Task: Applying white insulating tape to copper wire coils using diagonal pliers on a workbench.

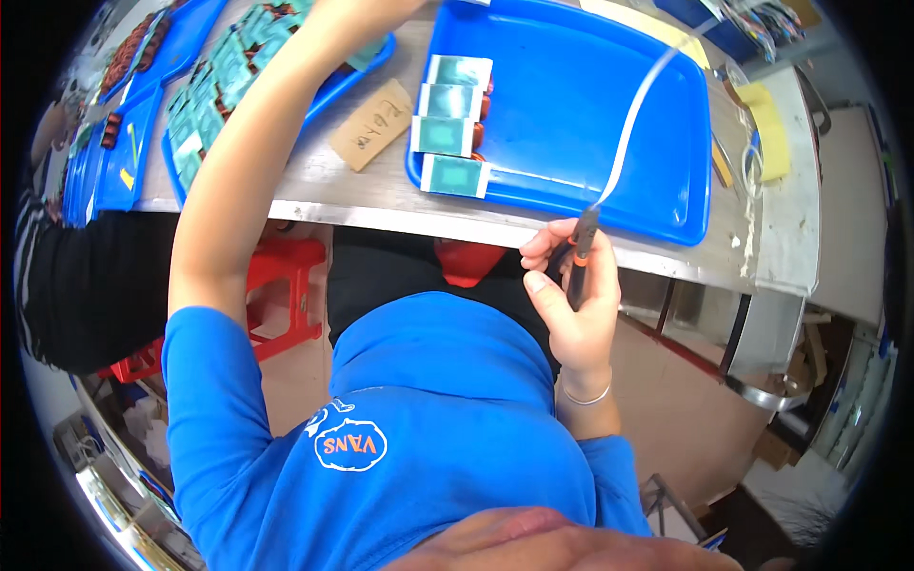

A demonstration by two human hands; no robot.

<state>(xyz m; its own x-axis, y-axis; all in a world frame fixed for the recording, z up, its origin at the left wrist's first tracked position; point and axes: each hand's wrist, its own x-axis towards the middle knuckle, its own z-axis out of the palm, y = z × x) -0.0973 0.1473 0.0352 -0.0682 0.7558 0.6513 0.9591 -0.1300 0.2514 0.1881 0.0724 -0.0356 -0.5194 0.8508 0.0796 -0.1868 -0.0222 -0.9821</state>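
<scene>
Reaching, seemingly: my left hand [379,9] over bench [381,190], can't tell grip; right hand [587,322] clasps black tool [586,230] by near edge; next likely needs steadiness.

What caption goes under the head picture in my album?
A right hand grips a black-and-orange tool near a blue tray holding green-and-white pieces.

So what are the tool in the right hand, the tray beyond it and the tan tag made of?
Tool in the right hand: perhaps plastic or rubber outside, going by its dark grip and orange part; finish unclear at this size. Tray: probably hard plastic, smooth and glossy, given its even blue and bright reflections. Tag: likely cardboard, possibly thin wood; it looks flat, matt and tan.
</scene>
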